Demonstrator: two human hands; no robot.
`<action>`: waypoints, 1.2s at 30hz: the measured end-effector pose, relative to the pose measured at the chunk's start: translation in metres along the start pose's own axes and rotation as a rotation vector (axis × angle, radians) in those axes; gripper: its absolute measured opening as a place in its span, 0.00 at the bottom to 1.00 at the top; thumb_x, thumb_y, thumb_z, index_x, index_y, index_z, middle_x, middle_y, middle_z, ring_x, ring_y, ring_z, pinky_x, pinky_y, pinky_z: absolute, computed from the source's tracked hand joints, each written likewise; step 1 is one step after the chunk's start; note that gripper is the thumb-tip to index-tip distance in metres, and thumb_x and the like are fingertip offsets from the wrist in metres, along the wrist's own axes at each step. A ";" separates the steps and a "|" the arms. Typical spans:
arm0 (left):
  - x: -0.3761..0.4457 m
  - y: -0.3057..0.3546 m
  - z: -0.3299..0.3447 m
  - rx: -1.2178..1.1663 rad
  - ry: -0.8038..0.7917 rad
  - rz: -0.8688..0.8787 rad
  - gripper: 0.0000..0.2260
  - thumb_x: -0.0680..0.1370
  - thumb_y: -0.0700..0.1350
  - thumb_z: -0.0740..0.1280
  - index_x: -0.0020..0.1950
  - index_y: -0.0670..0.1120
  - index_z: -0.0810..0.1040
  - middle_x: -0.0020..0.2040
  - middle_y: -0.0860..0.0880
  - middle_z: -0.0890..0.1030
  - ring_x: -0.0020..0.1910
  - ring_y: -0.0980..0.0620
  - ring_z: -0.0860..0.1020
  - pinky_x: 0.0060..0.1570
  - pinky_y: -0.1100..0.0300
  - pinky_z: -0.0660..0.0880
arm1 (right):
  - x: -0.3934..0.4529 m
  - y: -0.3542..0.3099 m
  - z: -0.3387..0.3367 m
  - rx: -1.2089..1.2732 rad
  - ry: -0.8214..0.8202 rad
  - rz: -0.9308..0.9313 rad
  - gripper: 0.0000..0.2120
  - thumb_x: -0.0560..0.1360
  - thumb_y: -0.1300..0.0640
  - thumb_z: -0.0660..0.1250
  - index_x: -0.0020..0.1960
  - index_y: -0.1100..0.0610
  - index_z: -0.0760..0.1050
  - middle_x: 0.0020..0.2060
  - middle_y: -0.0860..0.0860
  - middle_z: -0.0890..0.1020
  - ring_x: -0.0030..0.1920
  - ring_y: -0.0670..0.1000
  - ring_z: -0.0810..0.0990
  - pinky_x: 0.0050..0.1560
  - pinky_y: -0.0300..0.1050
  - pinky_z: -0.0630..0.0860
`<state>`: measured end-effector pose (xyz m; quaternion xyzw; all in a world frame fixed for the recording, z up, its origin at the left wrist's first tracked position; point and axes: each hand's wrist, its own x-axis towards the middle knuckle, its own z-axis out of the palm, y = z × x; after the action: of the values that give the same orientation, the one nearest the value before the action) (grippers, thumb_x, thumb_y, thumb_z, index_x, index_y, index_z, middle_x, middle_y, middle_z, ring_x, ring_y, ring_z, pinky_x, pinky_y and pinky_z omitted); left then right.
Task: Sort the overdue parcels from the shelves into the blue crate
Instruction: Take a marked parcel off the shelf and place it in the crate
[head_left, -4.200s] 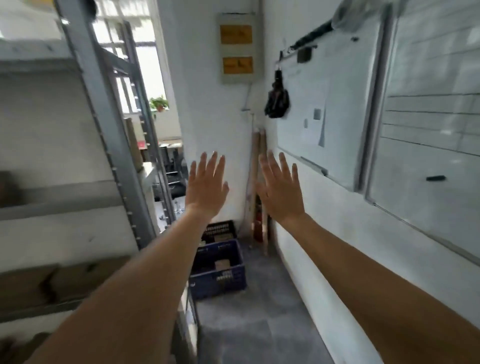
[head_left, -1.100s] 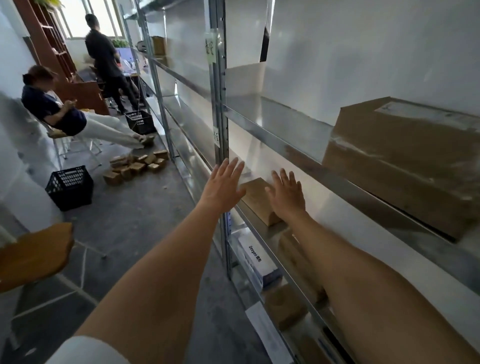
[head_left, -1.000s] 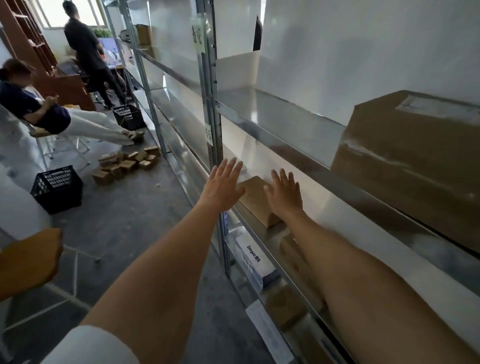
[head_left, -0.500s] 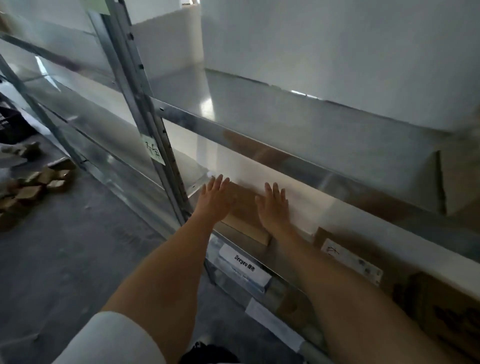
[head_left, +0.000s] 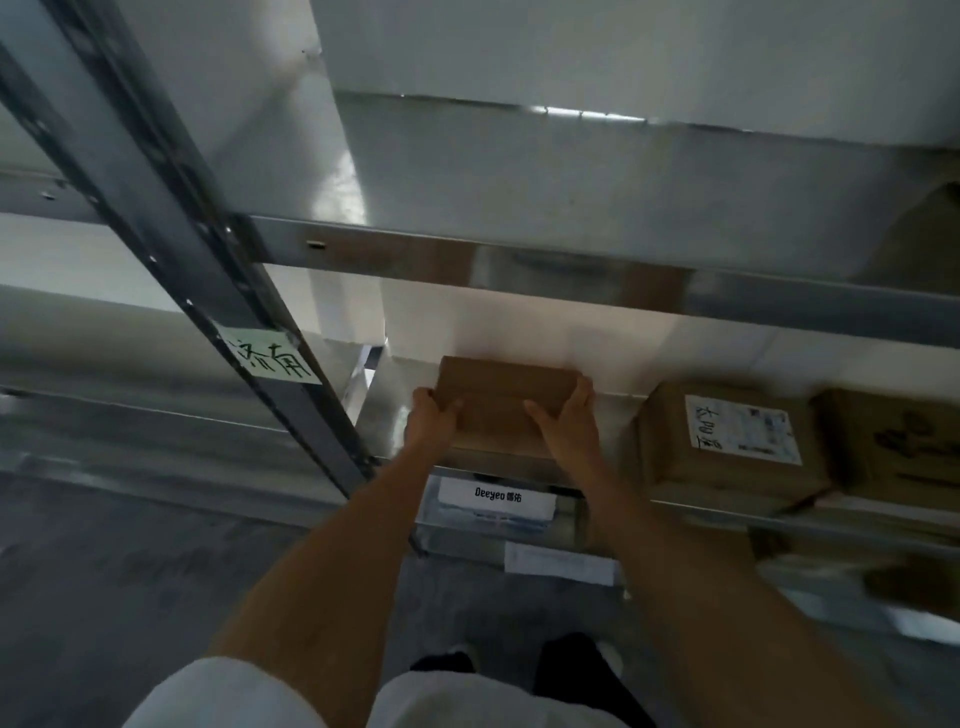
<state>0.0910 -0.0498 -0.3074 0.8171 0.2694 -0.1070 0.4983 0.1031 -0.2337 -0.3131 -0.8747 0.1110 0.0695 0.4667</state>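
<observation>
Now gripping a brown box (head_left: 501, 402) at mid-frame on the metal shelf (head_left: 519, 249), left hand (head_left: 431, 423) and right hand (head_left: 569, 423) clasped around its ends.

Two bare forearms, uncovered from elbow to wrist, ending in a left hand (head_left: 432, 427) and a right hand (head_left: 566, 422) with no rings, watch or gloves to be seen. A white short sleeve (head_left: 218, 693) at the left upper arm, loose and rounded at its hem, with more white cloth (head_left: 467, 701) at the bottom edge. Below, dark shoes with pale soles (head_left: 574, 667), blurred.
</observation>
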 end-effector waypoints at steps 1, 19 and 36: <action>-0.002 -0.002 -0.001 -0.038 0.014 -0.017 0.21 0.79 0.48 0.65 0.67 0.41 0.64 0.60 0.42 0.76 0.52 0.45 0.75 0.54 0.52 0.73 | -0.002 -0.002 -0.003 0.051 0.010 0.033 0.45 0.72 0.47 0.73 0.77 0.59 0.49 0.74 0.57 0.63 0.69 0.57 0.70 0.68 0.48 0.68; -0.028 0.032 -0.027 -0.490 -0.073 0.071 0.17 0.81 0.61 0.51 0.51 0.50 0.70 0.53 0.48 0.77 0.49 0.50 0.75 0.54 0.57 0.71 | -0.038 -0.001 -0.069 0.431 -0.036 0.201 0.20 0.74 0.34 0.63 0.54 0.49 0.75 0.52 0.53 0.81 0.56 0.56 0.77 0.63 0.54 0.72; -0.020 0.045 -0.054 -0.522 -0.430 0.336 0.34 0.70 0.53 0.73 0.73 0.55 0.63 0.60 0.47 0.80 0.59 0.47 0.78 0.59 0.50 0.73 | -0.073 -0.001 -0.047 0.897 -0.251 0.373 0.39 0.65 0.29 0.67 0.68 0.51 0.72 0.61 0.57 0.80 0.60 0.59 0.78 0.54 0.62 0.79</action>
<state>0.0944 -0.0259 -0.2387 0.6544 0.0392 -0.1206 0.7454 0.0335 -0.2634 -0.2699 -0.5382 0.2274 0.2018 0.7861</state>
